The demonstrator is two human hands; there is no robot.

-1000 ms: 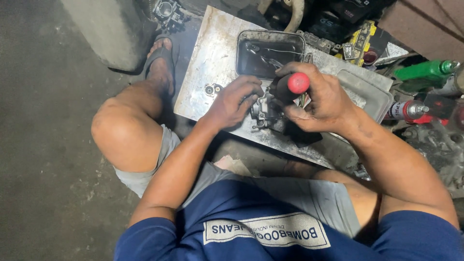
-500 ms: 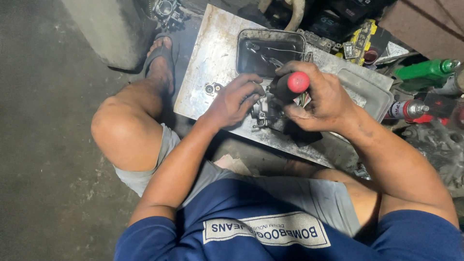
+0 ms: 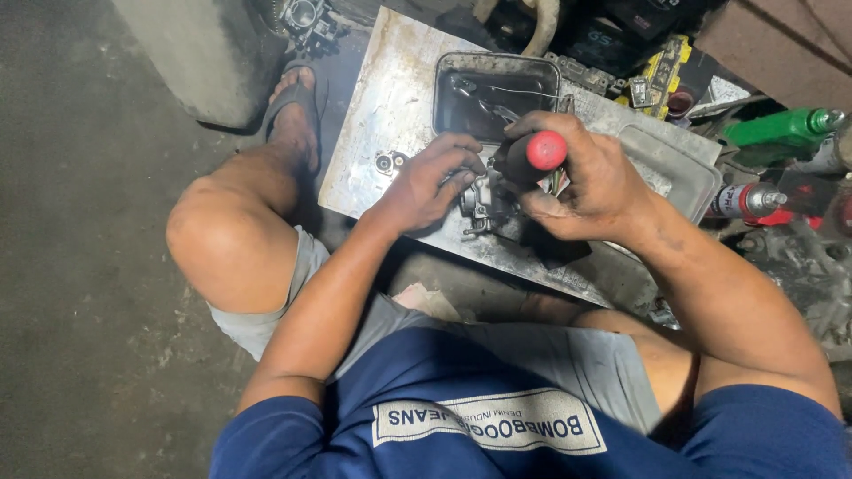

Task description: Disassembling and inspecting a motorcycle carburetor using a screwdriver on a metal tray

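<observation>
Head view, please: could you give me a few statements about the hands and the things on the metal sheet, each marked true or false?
1. The right hand grips a screwdriver with a red-capped handle. True.
2. The left hand rests on the green bottle. False: it holds the small metal part.
3. A dark tray sits on the metal sheet beyond the hands. True.
4. The person wears boots. False: a sandal shows on the foot.
</observation>
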